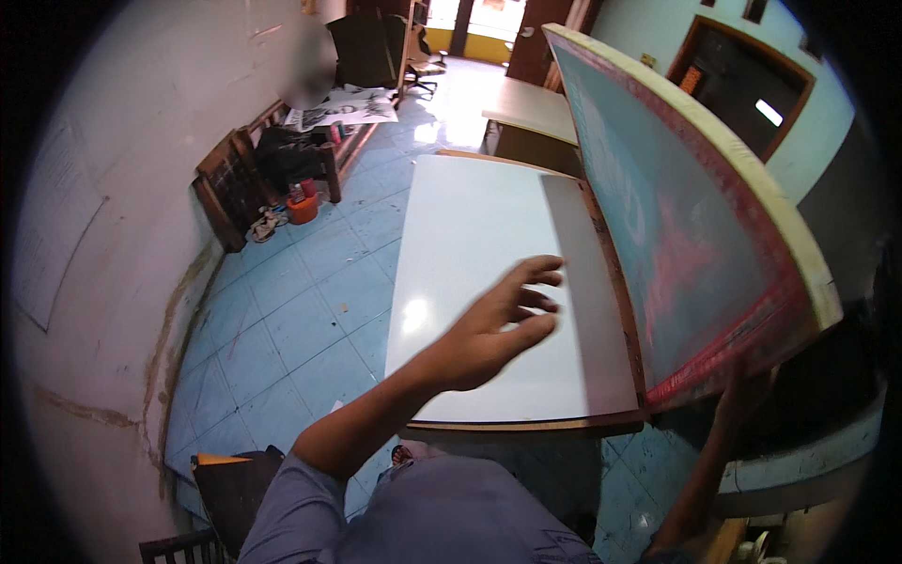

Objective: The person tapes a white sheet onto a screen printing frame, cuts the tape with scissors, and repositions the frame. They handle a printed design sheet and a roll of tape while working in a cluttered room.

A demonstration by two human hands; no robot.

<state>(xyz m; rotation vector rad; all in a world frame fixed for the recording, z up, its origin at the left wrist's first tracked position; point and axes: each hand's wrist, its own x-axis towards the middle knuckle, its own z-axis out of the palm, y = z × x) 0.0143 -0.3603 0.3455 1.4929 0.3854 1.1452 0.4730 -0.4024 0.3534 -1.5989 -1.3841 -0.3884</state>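
Observation:
My left hand (507,320) hovers above a white flat board (479,244), its fingers apart and slightly curled, with nothing in them. To the right, a large screen printing frame (695,122) stands tilted up along the board's right edge. Its mesh (658,207) is blue-green with pink-red stains, mostly along the border. My right hand (747,385) is at the frame's near lower corner and grips it there; the frame and shadow hide most of its fingers.
Beyond the board stands a pale-topped table (531,108). Along the left wall is a wooden bench (334,174) bearing printed sheets (352,108) and dark cloth, with an orange bucket (302,209) by it. A dark chair-like object (235,489) stands near my left elbow.

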